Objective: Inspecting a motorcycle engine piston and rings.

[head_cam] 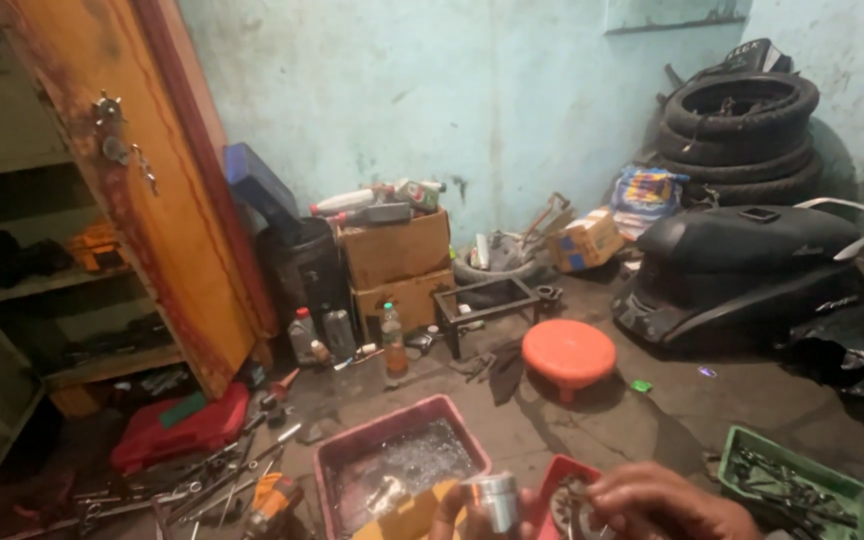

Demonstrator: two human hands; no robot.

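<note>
Left hand [452, 512] pinching a small metal cylinder [497, 500] upright at six o'clock above the red liquid-filled tray [352, 450], presumably for inspection; right hand [667, 503] curled alongside, its grasp indiscernible.

Motorbike repair workshop, stacked tyres [735, 130], scattered wrenches [202, 480], oily floor [652, 410]
</note>
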